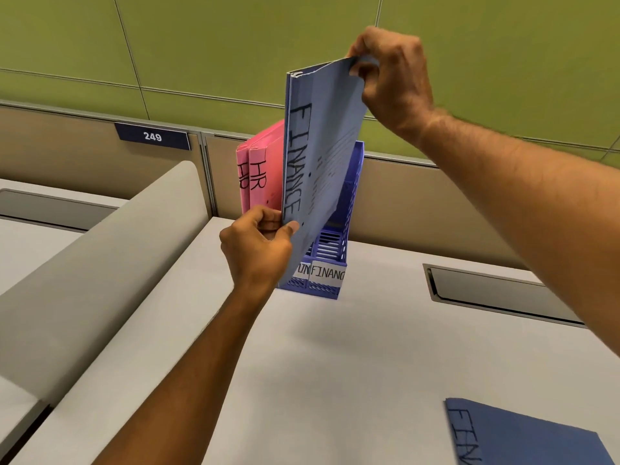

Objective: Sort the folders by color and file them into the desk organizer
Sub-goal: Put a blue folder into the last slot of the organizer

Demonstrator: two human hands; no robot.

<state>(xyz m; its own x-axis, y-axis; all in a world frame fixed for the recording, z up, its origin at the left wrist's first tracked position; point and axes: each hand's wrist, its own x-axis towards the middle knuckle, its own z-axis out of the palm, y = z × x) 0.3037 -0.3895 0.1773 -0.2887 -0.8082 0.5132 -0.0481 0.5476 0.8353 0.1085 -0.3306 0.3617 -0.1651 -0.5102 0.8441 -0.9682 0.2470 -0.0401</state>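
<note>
A blue folder marked FINANCE (318,156) stands upright over the blue desk organizer (335,250). My right hand (392,78) pinches its top corner. My left hand (258,246) grips its lower front edge. Its bottom reaches down in front of the organizer's slots, whose white labels read FINANCE. Two pink folders marked HR (260,169) stand in the organizer's left part, behind the blue folder. Another blue FINANCE folder (523,437) lies flat on the grey desk (369,364) at the lower right.
A curved grey divider (110,250) runs along the desk's left side. A beige partition with a plate reading 249 (152,136) and a green wall stand behind the organizer. A dark cable slot (496,293) is set into the desk at right.
</note>
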